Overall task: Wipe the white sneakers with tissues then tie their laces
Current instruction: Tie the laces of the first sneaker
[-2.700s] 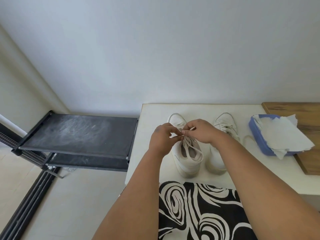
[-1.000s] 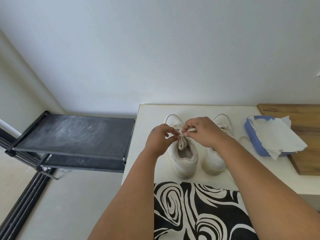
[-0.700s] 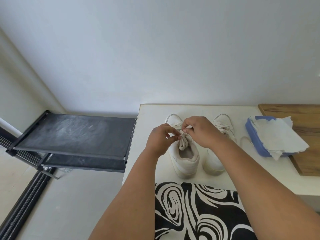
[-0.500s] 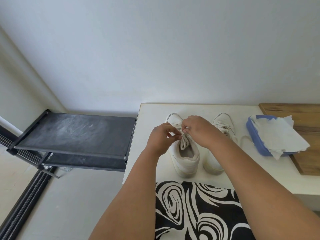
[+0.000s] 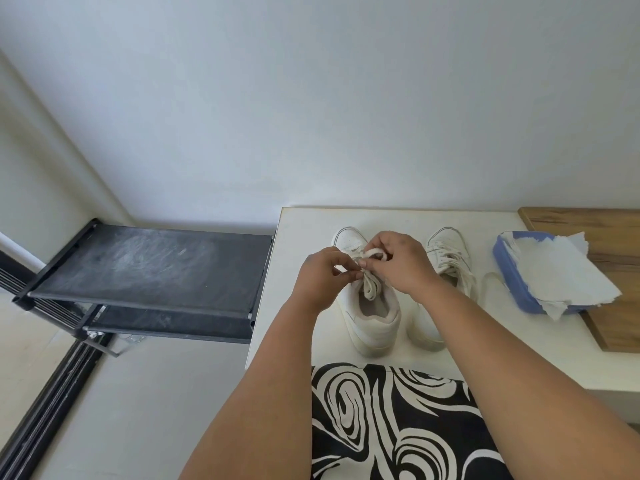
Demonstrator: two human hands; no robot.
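Domestic interior, likely an entryway or room corner of a home. Plain white walls point(image 5: 311, 98) meeting at a corner, pale smooth floor point(image 5: 121, 393). Low black shoe rack point(image 5: 149, 268) with two fabric tiers, top tier dusty and scuffed, set against the wall beside a white table point(image 5: 304, 223). Wooden board point(image 5: 609, 244) at the table's right end. Dark floor track point(image 5: 45, 403) of a sliding door along the left edge.

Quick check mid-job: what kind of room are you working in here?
Probably a home entryway or a plain room corner, though I can't be sure. A low black shoe rack stands against the bare wall beside the white table, where the white sneakers and a blue tissue box sit.
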